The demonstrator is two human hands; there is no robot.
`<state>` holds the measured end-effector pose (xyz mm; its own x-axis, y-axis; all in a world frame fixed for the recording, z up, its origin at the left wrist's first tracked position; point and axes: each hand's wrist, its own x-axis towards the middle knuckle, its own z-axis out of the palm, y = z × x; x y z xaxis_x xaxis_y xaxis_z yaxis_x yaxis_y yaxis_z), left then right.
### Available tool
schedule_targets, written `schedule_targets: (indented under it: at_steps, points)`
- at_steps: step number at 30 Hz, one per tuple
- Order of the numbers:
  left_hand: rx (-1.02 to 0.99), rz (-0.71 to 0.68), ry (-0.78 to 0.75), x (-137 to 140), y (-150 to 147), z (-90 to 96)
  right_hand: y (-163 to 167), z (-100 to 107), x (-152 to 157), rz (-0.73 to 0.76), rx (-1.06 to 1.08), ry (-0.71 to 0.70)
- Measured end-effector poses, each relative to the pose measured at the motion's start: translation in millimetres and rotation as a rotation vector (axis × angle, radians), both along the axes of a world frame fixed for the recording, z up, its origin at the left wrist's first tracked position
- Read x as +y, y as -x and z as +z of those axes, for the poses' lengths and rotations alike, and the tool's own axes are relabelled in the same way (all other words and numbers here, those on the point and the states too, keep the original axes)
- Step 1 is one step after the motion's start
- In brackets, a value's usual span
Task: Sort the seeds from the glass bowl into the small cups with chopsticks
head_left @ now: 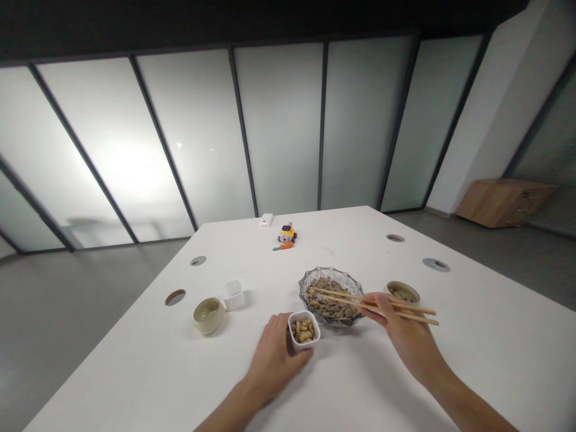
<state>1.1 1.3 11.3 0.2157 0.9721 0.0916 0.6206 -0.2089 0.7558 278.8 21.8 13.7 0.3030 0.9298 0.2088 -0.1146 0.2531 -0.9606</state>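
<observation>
My left hand (278, 354) is wrapped round a small white square cup (297, 345), which holds yellowish-brown pieces (303, 330). Just right of it stands a clear faceted glass bowl (355, 283) with many thin grey-brown dried strips (330, 305). Wooden chopsticks (416, 315) are gripped in my right hand (396, 330). Their tips lie over the left side of the bowl's contents, by a small lighter piece; whether they pinch it I cannot tell. Partly behind my right hand sits a beige round bowl (414, 288) with brownish pieces inside.
A second beige bowl (208, 324) and a white square cup (233, 295) stand at left on the white table (148, 360). Farther back are a yellow toy car (287, 234), an orange carrot-like object (285, 246) and a white box-shaped device (266, 220). Several round holes pierce the tabletop.
</observation>
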Motion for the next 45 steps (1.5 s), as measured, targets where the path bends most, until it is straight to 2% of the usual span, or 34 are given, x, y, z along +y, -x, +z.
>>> schedule_targets:
  at_steps: [5, 10, 15, 24, 29, 32, 35, 37, 40, 45]
  points:
    - [-0.013, -0.005, 0.000, -1.0, 0.1, 2.8, -6.1, 3.3, 6.3, 0.042, 0.316, 0.025]
    - [-0.018, -0.004, 0.002, -1.4, 0.0, 3.8, -13.1, 4.8, 9.5, 0.091, 0.481, 0.112]
    - [-0.017, 0.012, 0.008, -1.1, -0.1, 0.6, -14.5, 6.9, 8.0, 0.126, 0.533, 0.111]
    - [-0.089, 0.023, -0.033, 1.6, 1.3, -6.9, -12.1, 12.9, 1.6, 0.168, 0.449, 0.056]
    - [-0.103, 0.008, -0.052, 2.2, 1.6, -8.2, -5.6, 16.7, -6.4, 0.177, 0.226, 0.013]
    - [-0.076, 0.010, -0.065, 2.7, 1.9, -10.0, -6.2, 18.2, -9.1, 0.078, 0.028, -0.068]
    - [-0.060, 0.021, -0.051, 2.2, 1.4, -9.2, -8.4, 18.5, -10.9, -0.074, -0.320, -0.182]
    - [-0.061, 0.030, -0.042, 1.4, 0.8, -7.1, -7.3, 16.9, -12.6, -0.109, -0.543, -0.268]
    - [-0.067, 0.033, -0.040, 0.5, -0.1, -4.1, -0.5, 11.8, -14.9, -0.009, -0.636, -0.365]
    - [-0.054, 0.018, -0.033, 1.6, 0.0, -3.9, 10.3, 4.2, -11.3, 0.135, -0.613, -0.395]
